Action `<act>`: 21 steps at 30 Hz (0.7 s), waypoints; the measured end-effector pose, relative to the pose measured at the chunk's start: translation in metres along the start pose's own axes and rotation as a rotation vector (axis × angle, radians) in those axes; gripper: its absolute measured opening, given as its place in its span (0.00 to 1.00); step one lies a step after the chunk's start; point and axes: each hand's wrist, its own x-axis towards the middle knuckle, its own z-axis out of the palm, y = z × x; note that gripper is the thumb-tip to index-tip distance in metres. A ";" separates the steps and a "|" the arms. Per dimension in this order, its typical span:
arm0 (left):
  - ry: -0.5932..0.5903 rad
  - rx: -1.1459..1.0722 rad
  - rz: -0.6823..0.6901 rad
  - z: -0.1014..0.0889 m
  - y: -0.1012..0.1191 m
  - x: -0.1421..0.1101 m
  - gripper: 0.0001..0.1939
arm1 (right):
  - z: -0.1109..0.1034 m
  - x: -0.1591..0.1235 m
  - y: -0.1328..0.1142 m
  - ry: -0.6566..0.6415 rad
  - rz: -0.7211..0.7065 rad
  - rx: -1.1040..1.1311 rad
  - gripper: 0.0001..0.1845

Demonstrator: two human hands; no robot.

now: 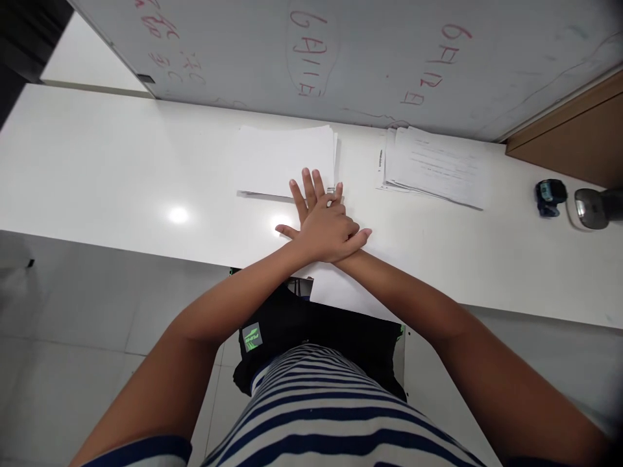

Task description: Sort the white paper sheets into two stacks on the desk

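Observation:
My left hand lies across the back of my right hand, its fingers curled over the outer edge and its thumb sticking out to the right. Beneath it, my right hand is palm down with fingers and thumb spread; its back is mostly hidden. My forearms cross at the wrists. The right fingertips reach the near edge of a stack of white paper. A small shiny thing shows by the little finger, too small to name. Another white sheet shows under my right forearm at the table's front edge.
On the white table a stack of printed sheets lies to the right. Farther right are a dark blue device and a dark rounded object. A whiteboard with red writing borders the back, and a brown panel stands at right.

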 end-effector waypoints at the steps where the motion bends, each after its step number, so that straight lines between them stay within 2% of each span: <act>1: 0.002 0.000 -0.004 0.000 0.000 0.000 0.29 | 0.000 0.000 0.000 -0.007 0.002 -0.001 0.48; 7: -0.011 0.032 -0.010 -0.001 0.001 0.001 0.29 | -0.004 0.000 -0.004 -0.006 0.021 -0.036 0.51; 16: 0.001 0.059 -0.026 0.000 0.002 0.000 0.29 | 0.004 0.002 0.002 -0.058 0.007 0.042 0.52; 21: -0.014 0.008 -0.049 0.002 0.002 0.001 0.29 | 0.002 0.000 0.000 -0.046 0.011 0.056 0.51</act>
